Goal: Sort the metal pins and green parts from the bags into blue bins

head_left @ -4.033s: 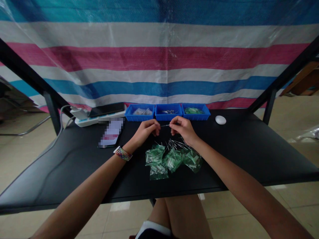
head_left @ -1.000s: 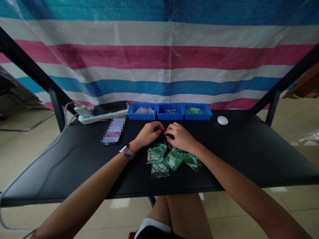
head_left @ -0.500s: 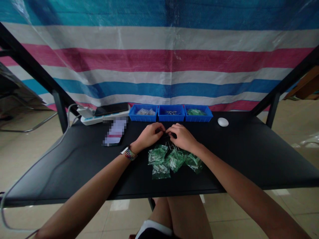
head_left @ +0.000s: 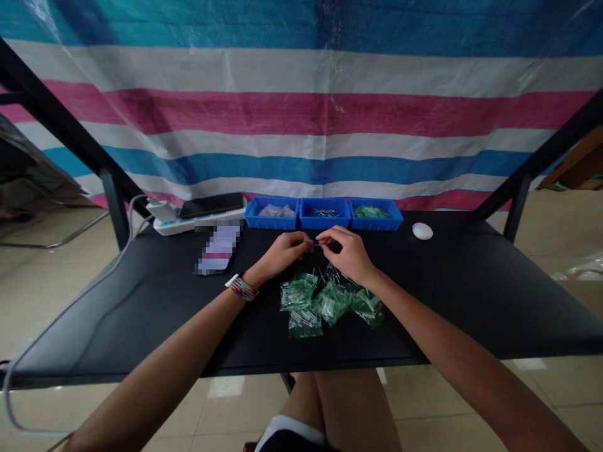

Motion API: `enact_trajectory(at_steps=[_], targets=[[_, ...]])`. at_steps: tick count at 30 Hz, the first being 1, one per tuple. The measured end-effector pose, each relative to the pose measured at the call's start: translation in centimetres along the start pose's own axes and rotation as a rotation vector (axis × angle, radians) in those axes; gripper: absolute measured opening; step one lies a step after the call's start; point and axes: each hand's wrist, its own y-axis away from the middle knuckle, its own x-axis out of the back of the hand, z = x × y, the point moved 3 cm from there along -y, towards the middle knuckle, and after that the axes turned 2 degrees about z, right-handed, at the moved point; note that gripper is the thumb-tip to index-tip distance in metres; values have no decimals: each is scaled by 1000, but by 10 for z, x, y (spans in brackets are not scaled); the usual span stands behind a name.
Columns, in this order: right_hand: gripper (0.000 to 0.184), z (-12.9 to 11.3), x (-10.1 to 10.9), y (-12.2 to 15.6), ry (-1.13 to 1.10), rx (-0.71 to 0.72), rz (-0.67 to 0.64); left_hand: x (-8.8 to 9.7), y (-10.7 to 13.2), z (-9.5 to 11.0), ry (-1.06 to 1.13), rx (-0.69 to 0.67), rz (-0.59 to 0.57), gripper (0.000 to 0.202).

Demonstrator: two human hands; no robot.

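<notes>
My left hand (head_left: 286, 252) and my right hand (head_left: 347, 252) face each other above the black table, fingers pinched. Between their fingertips runs a thin metal pin (head_left: 317, 245), which both hands seem to grip; its exact kind is too small to make out. Just below my hands lie several small green plastic bags (head_left: 301, 292) holding pale, slender pieces. Loose metal pins (head_left: 332, 274) are spread beside the bags, partly under my right hand.
Three blue bins stand along the back: one with clear bags (head_left: 271, 222), one with metal pins (head_left: 325, 222), one with green bags (head_left: 375, 223). At left are a phone (head_left: 219, 248), a white power strip (head_left: 172, 227) and a dark device (head_left: 211, 204). A white oval object (head_left: 423, 231) sits right.
My right hand has lifted slightly, moving up and away from the loose pins, which show more. The thin pin between the hands is now visible. My left hand stays almost in place.
</notes>
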Motion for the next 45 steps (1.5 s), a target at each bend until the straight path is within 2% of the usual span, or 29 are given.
enact_trajectory(at_steps=[4,7,10,13,21,26,32,38,45], targets=[[15,3,3,-1,-80,-103,90,-1,0,7,98,12,53,22],[7,14,3,0,-224,-253,146,-1,-1,8,152,2,94,21],[12,24,-1,1,-409,-413,135,-1,-1,7,172,-5,121,20],[16,28,-3,0,-527,-483,111,0,-2,7,182,-7,129,20],[20,26,-3,-2,-600,-511,113,-1,0,12,205,-10,121,24],[17,27,-3,-2,-568,-467,127,0,0,6,238,67,89,26],[17,26,-3,-1,-569,-447,130,-2,-1,-2,180,125,13,45],[17,23,-2,-1,-543,-440,132,-3,-2,0,241,130,24,36],[21,23,-2,-2,-631,-512,183,3,0,9,275,38,99,22]])
